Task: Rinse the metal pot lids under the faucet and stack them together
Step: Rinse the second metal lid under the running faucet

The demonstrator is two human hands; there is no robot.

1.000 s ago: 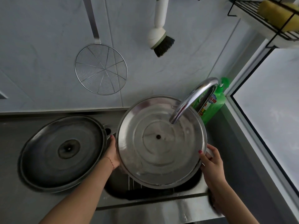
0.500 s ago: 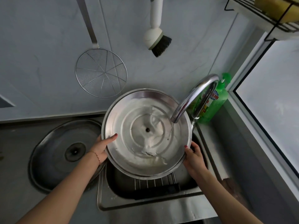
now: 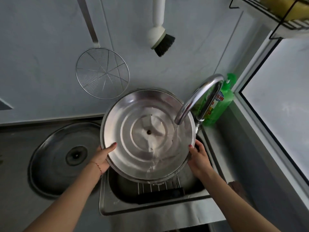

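Note:
A large round metal lid (image 3: 133, 153) is held underside up over the sink (image 3: 150, 208), tilted toward me. My left hand (image 3: 102, 156) grips its left rim, thumb on the inner face. My right hand (image 3: 198, 158) grips the right rim. The curved chrome faucet (image 3: 199, 96) arches over the lid's right side, and a thin stream of water runs from its spout onto the lid and down its lower part. A second, darker metal lid (image 3: 55, 163) lies flat on the counter to the left of the sink.
A wire skimmer (image 3: 102, 73) and a white dish brush (image 3: 158, 37) hang on the wall behind. A green detergent bottle (image 3: 220, 104) stands behind the faucet. A wire shelf (image 3: 274, 15) sits top right, a window (image 3: 280, 101) on the right. A drain rack (image 3: 158, 187) lies in the sink.
The lid has tilted more toward me under the faucet, and the water now runs down its lower right part. Both hands keep their hold on the rim.

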